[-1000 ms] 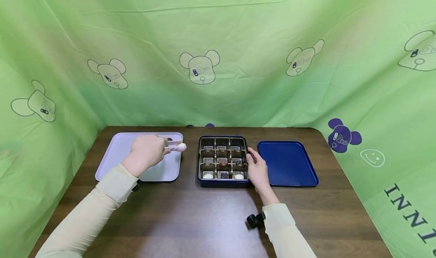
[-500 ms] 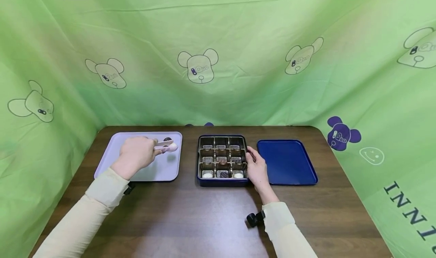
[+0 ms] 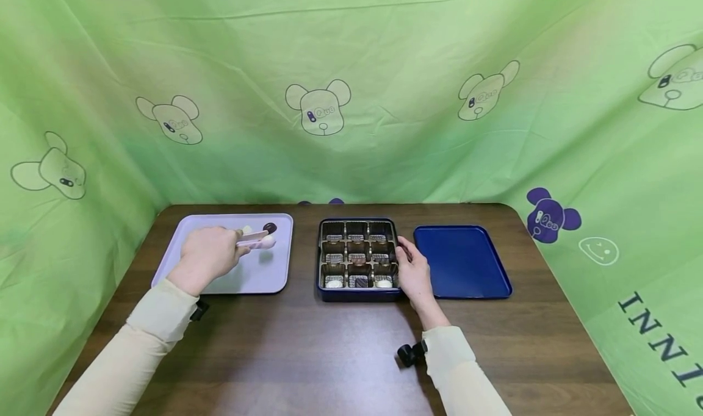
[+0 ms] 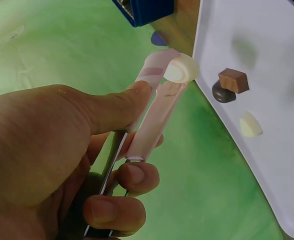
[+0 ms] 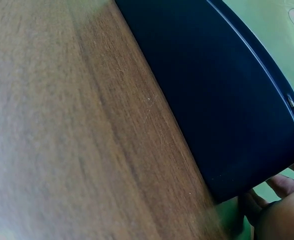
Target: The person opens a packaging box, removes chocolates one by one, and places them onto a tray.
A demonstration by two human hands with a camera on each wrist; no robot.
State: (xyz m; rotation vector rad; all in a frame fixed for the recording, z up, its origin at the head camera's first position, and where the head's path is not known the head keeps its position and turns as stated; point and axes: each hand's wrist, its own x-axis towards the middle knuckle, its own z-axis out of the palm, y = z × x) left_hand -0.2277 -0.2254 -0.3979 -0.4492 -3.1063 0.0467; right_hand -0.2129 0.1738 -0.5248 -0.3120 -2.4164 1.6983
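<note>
In the head view my left hand (image 3: 211, 252) is over the lilac tray (image 3: 277, 279), gripping tongs with pale pink tips (image 4: 149, 122). Between those tips is a round white chocolate (image 4: 182, 69), held above the tray. A brown square chocolate (image 4: 234, 81), a dark round one (image 4: 222, 93) and a white piece (image 4: 250, 125) lie on the tray. My right hand (image 3: 415, 274) holds the right side of a navy box (image 3: 358, 295), its thumb by the rim. Front compartments hold two white chocolates and a dark striped one (image 3: 361, 282); brown ones show in the middle row.
A flat blue lid (image 3: 464, 263) lies on the wooden table (image 3: 307, 355) to the right of the box. Behind the table hangs a green curtain (image 3: 384, 166) with bear prints. Each wrist wears a small black camera (image 3: 407, 354).
My left hand has drawn back leftward over the tray with the tongs and white chocolate, uncovering the dark chocolate and a white piece. The right hand stays at the box.
</note>
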